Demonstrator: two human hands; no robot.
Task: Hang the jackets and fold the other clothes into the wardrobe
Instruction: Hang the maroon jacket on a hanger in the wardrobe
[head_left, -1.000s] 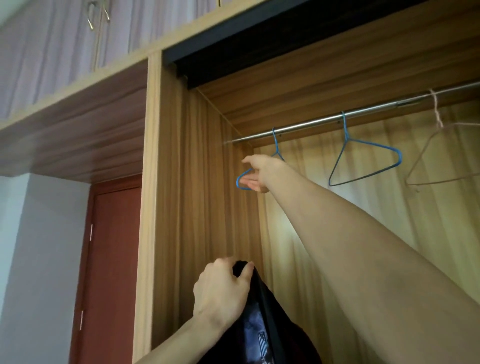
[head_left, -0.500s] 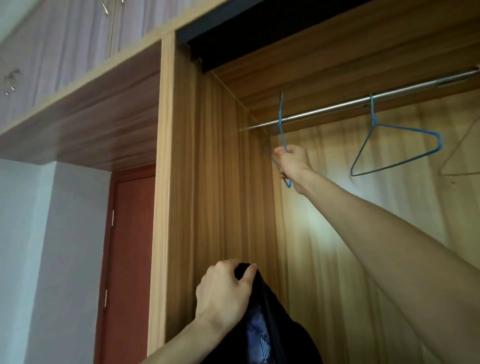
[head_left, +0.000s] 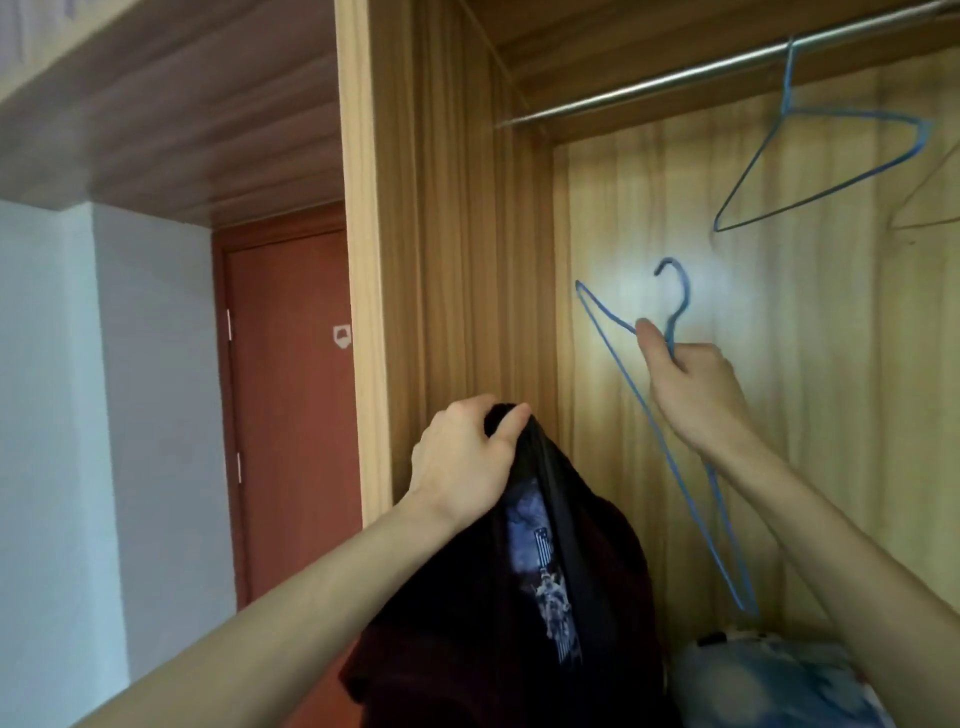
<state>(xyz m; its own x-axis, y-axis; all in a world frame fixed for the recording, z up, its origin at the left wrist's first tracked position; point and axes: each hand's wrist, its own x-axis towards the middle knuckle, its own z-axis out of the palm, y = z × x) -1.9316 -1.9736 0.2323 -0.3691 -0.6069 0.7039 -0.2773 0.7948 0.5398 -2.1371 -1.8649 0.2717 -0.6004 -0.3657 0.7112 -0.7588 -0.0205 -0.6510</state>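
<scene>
On the far left I see a pale wall (head_left: 52, 415) and, beside it, a reddish-brown door (head_left: 291, 405) bearing a small white sticker (head_left: 342, 336). Next comes the wardrobe (head_left: 363, 260) with its light wooden side panel and open hanging bay. My left hand (head_left: 462, 462) is raised in front of that panel, fingers pinched tight on the top of a dark jacket (head_left: 519, 597), which hangs down from the grip and shows a blue printed lining; it covers the lower part of the bay's opening. Further right, my right hand (head_left: 691, 395) is closed around the neck of a blue wire hanger (head_left: 670, 457), held off the rail, hook upward and the frame slanting down past my wrist. Above, the metal rail (head_left: 675, 78) carries another blue hanger (head_left: 831, 171), and a pale one (head_left: 930, 208) at the right edge. Low in the bay lies blue-and-white fabric (head_left: 779, 686).
</scene>
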